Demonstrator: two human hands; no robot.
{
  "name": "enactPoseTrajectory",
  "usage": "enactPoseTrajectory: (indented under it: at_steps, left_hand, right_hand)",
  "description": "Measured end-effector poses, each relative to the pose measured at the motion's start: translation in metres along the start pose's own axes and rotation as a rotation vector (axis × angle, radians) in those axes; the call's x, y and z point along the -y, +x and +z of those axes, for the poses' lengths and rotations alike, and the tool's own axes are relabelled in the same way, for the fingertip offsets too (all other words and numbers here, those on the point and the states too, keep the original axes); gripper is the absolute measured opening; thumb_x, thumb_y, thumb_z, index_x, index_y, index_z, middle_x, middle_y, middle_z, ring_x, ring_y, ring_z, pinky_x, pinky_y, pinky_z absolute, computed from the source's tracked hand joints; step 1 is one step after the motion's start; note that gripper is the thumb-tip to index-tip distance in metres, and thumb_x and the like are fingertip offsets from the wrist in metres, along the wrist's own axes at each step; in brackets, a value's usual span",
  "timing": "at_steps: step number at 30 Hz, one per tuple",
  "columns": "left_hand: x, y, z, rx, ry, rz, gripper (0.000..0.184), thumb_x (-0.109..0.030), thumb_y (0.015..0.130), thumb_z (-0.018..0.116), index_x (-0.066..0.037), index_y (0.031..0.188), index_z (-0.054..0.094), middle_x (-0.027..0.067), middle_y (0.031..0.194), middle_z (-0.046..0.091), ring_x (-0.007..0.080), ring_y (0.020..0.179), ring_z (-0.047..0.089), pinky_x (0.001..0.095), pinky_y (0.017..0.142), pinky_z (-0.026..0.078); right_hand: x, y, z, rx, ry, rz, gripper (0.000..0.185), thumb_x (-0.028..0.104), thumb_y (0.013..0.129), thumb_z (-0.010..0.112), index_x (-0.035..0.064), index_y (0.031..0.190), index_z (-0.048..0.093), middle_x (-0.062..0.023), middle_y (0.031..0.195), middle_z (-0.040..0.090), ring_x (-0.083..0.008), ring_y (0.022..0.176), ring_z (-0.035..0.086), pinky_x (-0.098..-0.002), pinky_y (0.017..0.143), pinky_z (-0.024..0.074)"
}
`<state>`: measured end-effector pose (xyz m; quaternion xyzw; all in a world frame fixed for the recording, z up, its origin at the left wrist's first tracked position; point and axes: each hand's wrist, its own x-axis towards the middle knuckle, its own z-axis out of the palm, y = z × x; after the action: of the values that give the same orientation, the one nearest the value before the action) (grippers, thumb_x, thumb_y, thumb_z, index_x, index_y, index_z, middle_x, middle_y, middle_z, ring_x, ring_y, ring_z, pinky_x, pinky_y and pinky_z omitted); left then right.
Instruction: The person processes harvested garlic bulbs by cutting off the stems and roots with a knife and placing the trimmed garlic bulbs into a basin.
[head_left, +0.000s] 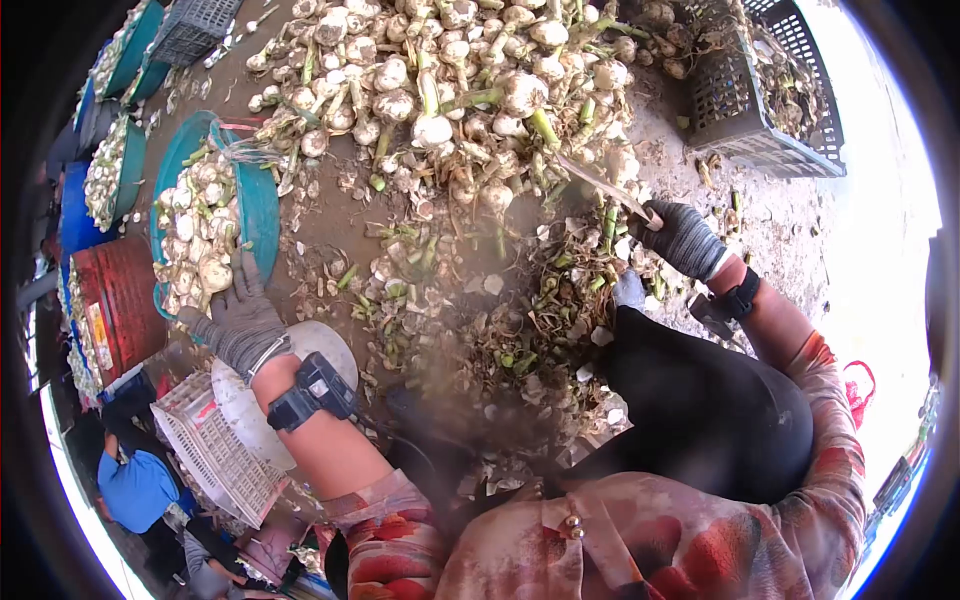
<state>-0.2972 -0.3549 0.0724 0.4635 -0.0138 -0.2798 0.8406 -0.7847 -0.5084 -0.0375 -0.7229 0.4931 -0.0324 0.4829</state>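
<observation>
My left hand (240, 322), in a grey glove, reaches over the near edge of a teal basket (258, 215) filled with trimmed garlic bulbs. Its fingers are spread, and a larger bulb (215, 274) lies right by the fingertips. On the right, my right hand (682, 238), also gloved, is closed around a long thin tool (605, 188) that points up and left toward the garlic heap (430, 100). A green garlic stem (545, 130) lies close to the tool's far end. Cut stems and peel (520, 320) are scattered between my hands.
A black crate (750, 110) with garlic waste stands at upper right. At left are a red tub (120, 300), more teal tubs (128, 170), a white crate (215, 450) and a round pale lid (325, 355). A person in blue (140, 490) is at lower left.
</observation>
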Motion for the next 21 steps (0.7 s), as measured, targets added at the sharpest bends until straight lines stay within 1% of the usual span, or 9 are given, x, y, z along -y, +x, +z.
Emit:
enactPoseTrajectory:
  at_steps: [1,3,5,8,9,10,13,17,21]
  left_hand:
    - [0.002,0.013,0.002,-0.181,-0.121,-0.051,0.062,-0.043,0.095,0.046,0.000,0.137,0.033,0.0187,0.147,0.029,0.0343,0.139,0.023,0.0502,0.113,0.028]
    - [0.049,0.054,-0.030,0.080,0.195,-0.081,0.067,-0.044,0.092,0.055,-0.001,0.138,0.033,0.0212,0.143,0.034,0.0397,0.130,0.036,0.0545,0.106,0.036]
    - [0.108,0.062,-0.013,0.303,0.700,-0.157,0.054,-0.037,0.095,0.054,-0.005,0.137,0.040,0.0161,0.140,0.042,0.0319,0.127,0.042,0.0514,0.101,0.040]
    - [0.208,0.079,-0.002,0.590,1.326,0.083,0.033,-0.010,0.089,0.054,-0.010,0.122,0.059,0.0089,0.111,0.064,0.0151,0.101,0.057,0.0281,0.091,0.044]
    - [0.210,0.064,0.026,0.512,1.477,-0.241,0.040,-0.010,0.085,0.057,-0.009,0.125,0.058,0.0125,0.111,0.060,0.0221,0.106,0.056,0.0311,0.093,0.044]
    - [0.249,0.084,-0.015,0.662,1.643,0.446,0.042,-0.009,0.078,0.061,-0.012,0.120,0.061,0.0165,0.107,0.060,0.0297,0.104,0.057,0.0375,0.093,0.045]
    - [0.242,0.058,-0.008,0.477,1.862,0.371,0.032,-0.010,0.074,0.065,-0.010,0.106,0.064,0.0203,0.104,0.059,0.0380,0.100,0.057,0.0434,0.087,0.046]
    - [0.200,0.026,-0.020,0.331,1.520,-0.097,0.023,-0.009,0.075,0.065,-0.009,0.098,0.061,0.0195,0.096,0.060,0.0383,0.091,0.059,0.0439,0.082,0.047]
    - [0.079,-0.006,-0.020,0.567,1.671,0.602,0.018,-0.010,0.080,0.061,-0.006,0.097,0.058,0.0178,0.093,0.059,0.0333,0.088,0.059,0.0422,0.078,0.047]
  right_hand:
    - [0.004,0.000,0.000,-0.011,0.009,-0.001,0.026,0.027,0.087,0.065,0.0014,0.089,0.063,-0.0135,0.067,0.060,-0.0198,0.060,0.052,-0.0368,0.063,0.0465]
    - [0.003,0.005,0.000,-0.018,0.018,-0.008,0.025,0.026,0.087,0.066,0.0016,0.091,0.064,-0.0141,0.069,0.061,-0.0198,0.061,0.053,-0.0365,0.063,0.0467]
    - [0.009,0.009,0.001,0.000,-0.029,-0.001,0.025,0.027,0.087,0.065,0.0018,0.091,0.063,-0.0147,0.068,0.060,-0.0208,0.062,0.055,-0.0370,0.063,0.0467]
    - [0.013,0.007,0.005,-0.005,-0.011,-0.022,0.026,0.027,0.087,0.065,0.0014,0.086,0.060,-0.0140,0.069,0.059,-0.0197,0.063,0.054,-0.0363,0.063,0.0455]
    - [0.016,0.005,0.004,0.013,-0.022,0.025,0.023,0.025,0.087,0.066,0.0019,0.088,0.061,-0.0125,0.069,0.059,-0.0183,0.063,0.054,-0.0350,0.063,0.0459]
    - [0.018,0.005,0.005,0.044,-0.028,0.048,0.021,0.022,0.087,0.067,0.0023,0.089,0.062,-0.0109,0.069,0.059,-0.0168,0.063,0.054,-0.0337,0.063,0.0462]
    - [0.004,0.004,0.020,0.004,0.045,0.074,0.015,0.014,0.085,0.067,0.0021,0.092,0.063,-0.0078,0.071,0.061,-0.0137,0.066,0.054,-0.0315,0.064,0.0470]
    - [-0.006,0.007,0.030,-0.005,-0.005,0.033,0.016,0.013,0.085,0.067,0.0011,0.095,0.062,-0.0079,0.073,0.062,-0.0136,0.068,0.056,-0.0315,0.065,0.0474]
    - [0.033,0.009,0.031,0.093,-0.038,0.044,0.018,0.014,0.086,0.067,0.0023,0.099,0.063,-0.0100,0.075,0.063,-0.0129,0.068,0.056,-0.0312,0.066,0.0480]
